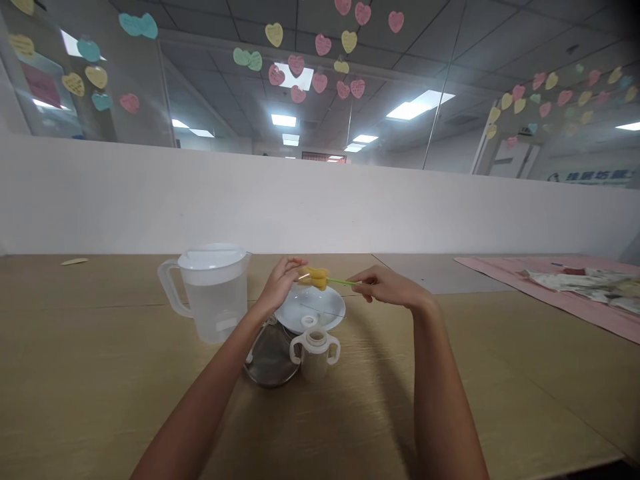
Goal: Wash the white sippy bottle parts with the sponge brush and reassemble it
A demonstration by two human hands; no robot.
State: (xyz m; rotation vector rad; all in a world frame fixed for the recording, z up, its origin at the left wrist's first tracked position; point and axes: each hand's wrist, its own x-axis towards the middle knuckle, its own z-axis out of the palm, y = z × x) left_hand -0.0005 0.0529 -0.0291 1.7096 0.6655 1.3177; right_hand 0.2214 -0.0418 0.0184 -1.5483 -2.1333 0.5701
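Observation:
My right hand (383,285) pinches the thin green handle of a small brush with a yellow sponge head (317,277). My left hand (283,280) pinches that sponge head from the left side. Both hands hover above a white bowl (327,308) on the wooden table (100,373). In front of the bowl stands a small clear two-handled cup (315,350). A dark glass lid (271,360) lies flat beside the cup, partly under my left forearm. A clear plastic jug (213,293) with a white lid stands to the left.
A white partition wall (320,200) runs along the table's far edge, with glass and heart-shaped stickers above it. A pink cloth (565,293) with crumpled items lies at the right. A small yellow scrap (74,261) lies at the far left.

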